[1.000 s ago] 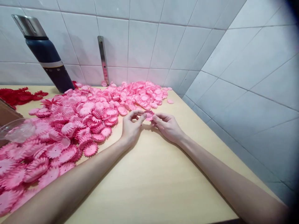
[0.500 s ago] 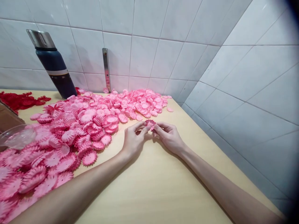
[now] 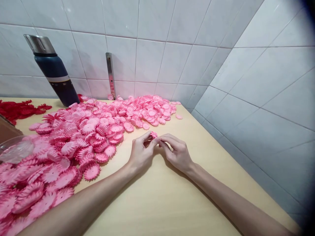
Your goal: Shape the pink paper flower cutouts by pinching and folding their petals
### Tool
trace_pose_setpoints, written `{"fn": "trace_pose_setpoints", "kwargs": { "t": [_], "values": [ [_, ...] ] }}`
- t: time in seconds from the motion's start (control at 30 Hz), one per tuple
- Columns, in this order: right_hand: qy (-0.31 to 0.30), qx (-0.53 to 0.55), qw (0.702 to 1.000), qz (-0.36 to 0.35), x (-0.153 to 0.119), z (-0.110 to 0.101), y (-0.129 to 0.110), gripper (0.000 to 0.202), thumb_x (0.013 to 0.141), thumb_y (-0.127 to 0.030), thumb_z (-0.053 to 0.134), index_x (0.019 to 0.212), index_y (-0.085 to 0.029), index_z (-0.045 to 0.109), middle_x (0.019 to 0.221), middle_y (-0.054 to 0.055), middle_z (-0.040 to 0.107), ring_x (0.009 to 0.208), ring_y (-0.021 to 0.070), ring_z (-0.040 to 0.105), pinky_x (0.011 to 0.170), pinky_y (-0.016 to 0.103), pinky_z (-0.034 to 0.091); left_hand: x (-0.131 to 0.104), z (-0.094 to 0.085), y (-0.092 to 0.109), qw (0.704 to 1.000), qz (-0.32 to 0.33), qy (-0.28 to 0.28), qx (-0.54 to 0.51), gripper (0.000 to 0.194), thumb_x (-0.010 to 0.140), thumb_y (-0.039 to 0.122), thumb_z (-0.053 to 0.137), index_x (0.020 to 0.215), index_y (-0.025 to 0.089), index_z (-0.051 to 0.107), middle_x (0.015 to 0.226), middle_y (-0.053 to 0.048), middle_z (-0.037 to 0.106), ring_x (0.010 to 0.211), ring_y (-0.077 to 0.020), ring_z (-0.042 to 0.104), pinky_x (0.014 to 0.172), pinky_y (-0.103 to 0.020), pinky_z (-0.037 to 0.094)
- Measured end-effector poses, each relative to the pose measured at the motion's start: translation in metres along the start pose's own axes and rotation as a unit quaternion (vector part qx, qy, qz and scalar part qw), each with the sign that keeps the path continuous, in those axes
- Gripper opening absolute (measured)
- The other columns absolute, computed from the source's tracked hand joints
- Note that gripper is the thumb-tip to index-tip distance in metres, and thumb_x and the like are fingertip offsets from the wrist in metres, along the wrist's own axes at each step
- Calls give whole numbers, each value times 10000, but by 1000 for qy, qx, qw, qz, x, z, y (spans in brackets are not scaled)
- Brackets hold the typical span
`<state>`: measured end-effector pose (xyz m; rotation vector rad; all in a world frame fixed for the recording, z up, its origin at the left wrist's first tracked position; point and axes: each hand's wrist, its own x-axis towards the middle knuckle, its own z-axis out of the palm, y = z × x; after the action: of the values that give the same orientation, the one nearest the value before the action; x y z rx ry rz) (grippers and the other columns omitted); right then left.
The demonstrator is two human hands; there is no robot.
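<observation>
A small pink artificial flower piece [image 3: 154, 134] is pinched between the thumb and index finger of my left hand [image 3: 143, 151]. Its scalloped edge shows above the fingertips, while the lower part is covered by my thumb. My right hand [image 3: 176, 152] meets it from the right, thumb and fingers closed together at the piece's edge. The two sets of fingertips touch or nearly touch. Both hands are just above the bare tabletop [image 3: 157, 196], right of a large heap of similar pink flower pieces [image 3: 88, 127].
A dark blue bottle [image 3: 55, 75] with a steel cap stands behind the heap. Red pieces [image 3: 17, 109], a cardboard box edge [image 3: 8, 129] and a clear plastic bowl [image 3: 18, 149] are at the left. White tiled walls [image 3: 152, 59] bound the table; a metal bracket [image 3: 110, 75] is fixed there.
The flower piece has turned and looks bunched or folded, where before its round face spread between both hands. My right fingers have shifted slightly lower. The view has shifted a little.
</observation>
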<state>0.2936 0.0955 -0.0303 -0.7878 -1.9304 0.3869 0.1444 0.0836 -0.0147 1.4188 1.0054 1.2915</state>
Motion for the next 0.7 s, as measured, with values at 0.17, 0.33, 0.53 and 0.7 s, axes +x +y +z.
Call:
{"fn": "trace_pose_setpoints", "kwargs": {
  "t": [0.17, 0.33, 0.53, 0.7],
  "values": [
    [-11, 36, 999, 26, 1, 0, -1, 140, 864, -133, 577, 928, -188, 689, 856, 88, 681, 787, 194, 644, 722, 347, 526, -2, 2, 0, 1000, -11, 10, 10, 195, 859, 319, 571, 777, 142, 577, 717, -10, 587, 678, -121, 556, 638, -222, 431],
    [-17, 184, 966, 181, 5, -3, -2, 126, 809, -267, 683, 903, -190, 718, 890, 79, 695, 772, 199, 656, 687, 338, 548, -3, 4, 1, 999, -32, 37, -1, 208, 872, 342, 550, 772, 160, 538, 726, -6, 582, 678, -119, 566, 635, -220, 446],
    [61, 264, 919, 286, 3, -8, 20, 181, 790, -354, 709, 827, -177, 718, 735, 38, 663, 617, 136, 581, 659, 312, 518, -1, 4, 0, 997, -65, 29, 3, 216, 893, 364, 512, 843, 161, 565, 812, -38, 614, 756, -140, 597, 704, -250, 475],
    [24, 270, 912, 309, 6, -8, 18, 248, 771, -363, 726, 927, -171, 706, 747, 33, 670, 640, 137, 595, 678, 305, 522, -3, 5, -1, 999, -50, -5, 11, 196, 906, 350, 498, 864, 167, 557, 791, -24, 602, 744, -135, 583, 704, -248, 469]
  ]
}}
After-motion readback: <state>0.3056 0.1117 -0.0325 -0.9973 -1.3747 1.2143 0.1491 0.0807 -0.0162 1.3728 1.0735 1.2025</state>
